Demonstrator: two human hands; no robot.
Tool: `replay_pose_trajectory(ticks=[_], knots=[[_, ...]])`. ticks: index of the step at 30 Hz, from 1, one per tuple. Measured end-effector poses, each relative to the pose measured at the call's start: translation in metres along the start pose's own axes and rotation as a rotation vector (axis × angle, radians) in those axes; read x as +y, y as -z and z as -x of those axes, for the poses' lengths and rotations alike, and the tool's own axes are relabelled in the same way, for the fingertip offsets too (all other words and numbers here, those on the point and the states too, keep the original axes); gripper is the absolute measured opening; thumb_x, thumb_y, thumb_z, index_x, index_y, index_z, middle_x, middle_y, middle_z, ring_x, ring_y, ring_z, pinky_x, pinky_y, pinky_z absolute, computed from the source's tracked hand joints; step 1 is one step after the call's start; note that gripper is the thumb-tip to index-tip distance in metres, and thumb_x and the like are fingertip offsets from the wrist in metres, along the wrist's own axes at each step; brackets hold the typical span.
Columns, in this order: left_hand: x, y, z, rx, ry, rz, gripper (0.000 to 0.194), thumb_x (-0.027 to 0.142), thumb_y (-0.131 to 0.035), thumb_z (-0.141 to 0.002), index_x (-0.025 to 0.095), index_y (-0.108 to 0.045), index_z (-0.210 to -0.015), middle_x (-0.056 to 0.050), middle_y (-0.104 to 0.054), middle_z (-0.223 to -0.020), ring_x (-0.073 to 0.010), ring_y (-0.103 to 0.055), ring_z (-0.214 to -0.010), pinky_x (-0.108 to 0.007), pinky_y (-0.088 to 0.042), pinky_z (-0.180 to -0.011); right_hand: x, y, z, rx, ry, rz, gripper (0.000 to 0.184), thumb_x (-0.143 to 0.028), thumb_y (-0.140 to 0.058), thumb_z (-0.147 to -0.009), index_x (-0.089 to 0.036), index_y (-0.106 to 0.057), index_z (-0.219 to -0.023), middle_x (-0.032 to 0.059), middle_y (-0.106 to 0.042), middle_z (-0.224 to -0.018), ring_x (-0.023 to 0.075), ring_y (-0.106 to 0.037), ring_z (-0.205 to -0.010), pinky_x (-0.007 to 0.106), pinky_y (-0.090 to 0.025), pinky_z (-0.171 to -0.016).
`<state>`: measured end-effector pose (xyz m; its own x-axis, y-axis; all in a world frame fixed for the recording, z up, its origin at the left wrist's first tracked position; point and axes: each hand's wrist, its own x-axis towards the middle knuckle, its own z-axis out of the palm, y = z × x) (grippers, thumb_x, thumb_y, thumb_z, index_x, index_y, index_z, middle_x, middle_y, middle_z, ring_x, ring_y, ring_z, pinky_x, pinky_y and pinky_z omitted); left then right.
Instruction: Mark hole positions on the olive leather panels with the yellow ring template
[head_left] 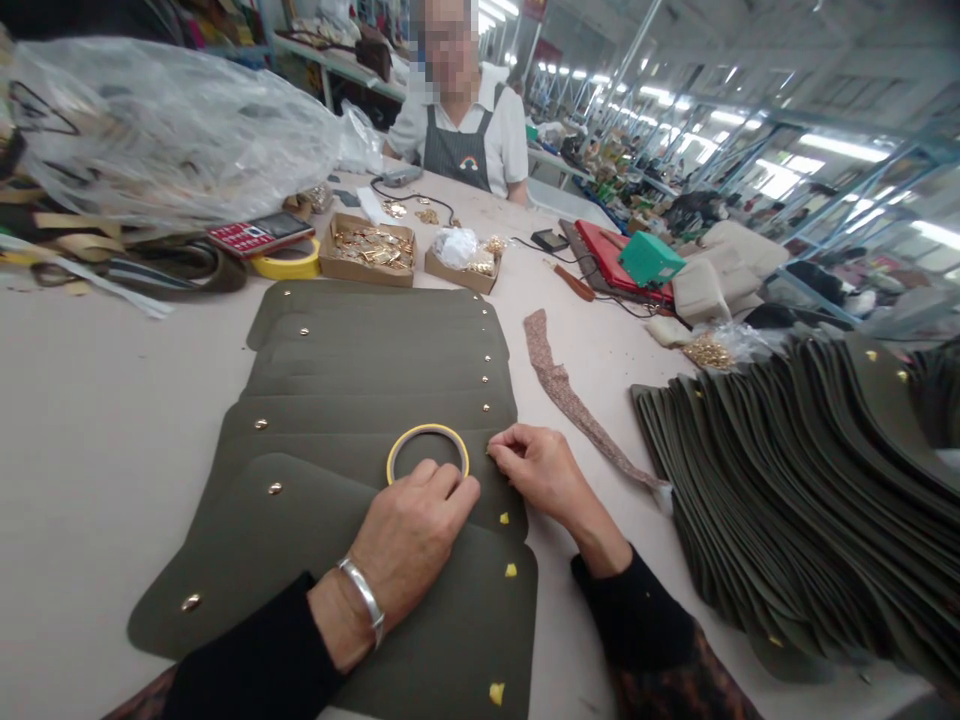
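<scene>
My left hand [411,530], with a silver bangle at the wrist, is closed on the near rim of a yellow tape roll [427,430]. The roll is held over overlapping dark olive panels [300,560]. At the panels' right edge my right hand [546,473] pinches with thumb and forefinger; a tiny yellowish bit shows at the fingertips, too small to name for sure. Nearer me along that edge, small yellow tape pieces [511,570] are stuck on. Gold studs [275,488] sit along the panels' left side, and smaller gold studs [487,379] line the far right edge.
A thick stack of olive panels [757,470] stands at right, beside a brown patterned strip [562,390]. Beyond are a box of gold hardware [410,270], another yellow tape roll [289,262], a large plastic bag [172,130] and a red folder [611,262]. A person in an apron [457,145] faces me.
</scene>
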<state>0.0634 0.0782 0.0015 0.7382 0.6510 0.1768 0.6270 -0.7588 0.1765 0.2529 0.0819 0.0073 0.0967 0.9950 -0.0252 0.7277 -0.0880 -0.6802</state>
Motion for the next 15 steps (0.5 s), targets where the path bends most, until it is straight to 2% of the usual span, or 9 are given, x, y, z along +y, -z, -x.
replay_pose_trajectory(ticks=[3, 5, 7, 9, 11, 13, 15], knots=[[0.0, 0.001, -0.001, 0.01, -0.001, 0.008, 0.012, 0.011, -0.052, -0.087, 0.021, -0.056, -0.084, -0.002, -0.059, -0.082, -0.0205, -0.05, -0.076, -0.032, -0.043, -0.065, -0.005, 0.001, -0.003, -0.006, 0.027, 0.124, 0.014, -0.013, -0.057, -0.077, -0.018, -0.07, -0.073, 0.0004, -0.07, -0.067, 0.0131, -0.063, -0.061, 0.022, -0.044, -0.06], [0.0, 0.001, -0.001, 0.008, 0.004, 0.009, 0.012, 0.01, -0.053, -0.087, 0.021, -0.056, -0.084, -0.002, -0.059, -0.082, -0.0206, -0.051, -0.077, -0.032, -0.044, -0.065, -0.005, 0.003, -0.004, -0.015, 0.025, 0.171, 0.011, -0.015, -0.059, -0.079, -0.018, -0.069, -0.083, -0.0009, -0.067, -0.063, 0.0133, -0.062, -0.059, 0.023, -0.043, -0.059], [0.0, 0.002, -0.001, 0.004, 0.012, 0.013, 0.012, 0.01, -0.053, -0.087, 0.021, -0.057, -0.084, -0.002, -0.059, -0.083, -0.0212, -0.051, -0.077, -0.032, -0.044, -0.065, -0.002, 0.005, -0.002, 0.009, 0.014, 0.212, 0.019, -0.022, -0.064, -0.08, -0.018, -0.065, -0.099, -0.0035, -0.063, -0.058, 0.0141, -0.059, -0.054, 0.024, -0.042, -0.057], [0.0, 0.002, -0.001, -0.004, 0.019, 0.021, 0.012, 0.011, -0.053, -0.087, 0.021, -0.057, -0.085, -0.002, -0.06, -0.083, -0.0217, -0.052, -0.078, -0.033, -0.045, -0.066, 0.003, 0.009, 0.003, 0.069, 0.022, 0.221, 0.03, -0.028, -0.067, -0.081, -0.017, -0.061, -0.107, -0.0048, -0.06, -0.057, 0.0147, -0.058, -0.053, 0.024, -0.042, -0.056], [-0.001, 0.001, 0.0, -0.014, 0.019, 0.029, 0.012, 0.011, -0.052, -0.088, 0.021, -0.057, -0.086, -0.002, -0.06, -0.084, -0.0222, -0.052, -0.079, -0.034, -0.046, -0.067, 0.008, 0.012, 0.01, 0.143, 0.094, 0.191, 0.021, -0.029, -0.065, -0.084, -0.018, -0.061, -0.102, -0.0022, -0.063, -0.064, 0.0144, -0.06, -0.057, 0.024, -0.044, -0.058], [-0.001, 0.0, 0.001, -0.021, 0.014, 0.033, 0.012, 0.011, -0.052, -0.088, 0.021, -0.057, -0.087, -0.002, -0.06, -0.085, -0.0225, -0.053, -0.08, -0.034, -0.047, -0.067, 0.01, 0.013, 0.016, 0.167, 0.233, 0.19, 0.008, -0.023, -0.057, -0.089, -0.018, -0.062, -0.093, 0.0016, -0.066, -0.075, 0.0143, -0.062, -0.066, 0.024, -0.046, -0.065], [-0.001, 0.0, 0.001, -0.025, 0.011, 0.032, 0.011, 0.011, -0.052, -0.088, 0.021, -0.057, -0.086, -0.003, -0.06, -0.086, -0.023, -0.053, -0.081, -0.034, -0.047, -0.068, 0.008, 0.012, 0.02, 0.125, 0.378, 0.281, 0.012, -0.017, -0.052, -0.091, -0.017, -0.064, -0.09, 0.0047, -0.067, -0.082, 0.0158, -0.063, -0.075, 0.025, -0.047, -0.073]])
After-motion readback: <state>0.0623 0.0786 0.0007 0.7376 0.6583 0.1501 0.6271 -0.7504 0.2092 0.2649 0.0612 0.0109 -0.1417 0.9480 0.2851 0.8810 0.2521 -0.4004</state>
